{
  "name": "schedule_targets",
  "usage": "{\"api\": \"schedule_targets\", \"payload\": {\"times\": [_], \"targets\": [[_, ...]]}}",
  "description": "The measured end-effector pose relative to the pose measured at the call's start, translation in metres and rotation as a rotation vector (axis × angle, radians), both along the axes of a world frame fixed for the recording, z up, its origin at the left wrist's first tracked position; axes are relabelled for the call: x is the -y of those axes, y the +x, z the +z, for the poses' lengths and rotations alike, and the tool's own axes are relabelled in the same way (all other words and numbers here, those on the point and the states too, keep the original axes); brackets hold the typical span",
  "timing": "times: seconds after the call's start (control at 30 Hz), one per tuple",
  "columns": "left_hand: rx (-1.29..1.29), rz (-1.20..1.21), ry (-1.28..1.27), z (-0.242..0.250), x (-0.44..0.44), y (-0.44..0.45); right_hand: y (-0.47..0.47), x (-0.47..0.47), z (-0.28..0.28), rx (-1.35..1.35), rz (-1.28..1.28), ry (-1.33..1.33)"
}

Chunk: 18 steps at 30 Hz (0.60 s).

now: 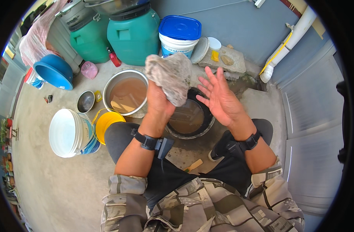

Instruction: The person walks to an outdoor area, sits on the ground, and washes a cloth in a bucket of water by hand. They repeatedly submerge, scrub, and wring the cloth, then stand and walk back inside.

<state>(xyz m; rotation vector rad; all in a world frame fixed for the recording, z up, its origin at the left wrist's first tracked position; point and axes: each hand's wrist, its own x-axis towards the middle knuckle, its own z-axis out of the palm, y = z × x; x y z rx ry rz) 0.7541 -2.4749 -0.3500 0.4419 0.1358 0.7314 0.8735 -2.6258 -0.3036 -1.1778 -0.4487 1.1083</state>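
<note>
My left hand (160, 100) grips a mottled grey and pinkish-white lump (172, 76) from below and holds it up. Its streaked surface could be rough stone or wadded cloth; I cannot tell which. To its right, my right hand (220, 97) is raised with the palm showing and fingers apart, holding nothing. Beneath both hands a black tub (207, 123) holds murky brown water, and the lump hides part of its far side. A metal basin (106, 97) of brown water stands just left of my left hand.
At left are a white bucket (62, 133), a yellow bucket (107, 124), a small metal bowl (86, 101) and a blue basin (53, 72). Green drums (133, 37) and a blue-lidded pail (179, 27) line the wall. A wooden-handled brush (195, 165) lies between my feet.
</note>
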Motion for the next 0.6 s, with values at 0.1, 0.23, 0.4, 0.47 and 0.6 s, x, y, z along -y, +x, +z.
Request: {"api": "schedule_targets", "payload": {"times": [0.1,0.23,0.4,0.47,0.6], "targets": [[-0.397,0.060,0.657,-0.012,0.034,0.016,-0.011,-0.019,-0.015,-0.220,-0.018,0.105],[-0.777,0.107,1.441,-0.027,0.048,0.022,0.006,-0.018,-0.035,-0.623,0.006,0.238],[-0.866,0.027,1.735,-0.027,0.070,0.015,0.030,0.006,-0.067,-0.967,0.124,0.349],[-0.798,-0.002,1.711,-0.022,0.070,0.013,0.041,0.010,-0.080,-0.929,-0.024,0.249],[-0.430,-0.045,1.289,-0.004,0.060,0.014,0.055,0.010,-0.094,-0.834,0.042,0.375]]}}
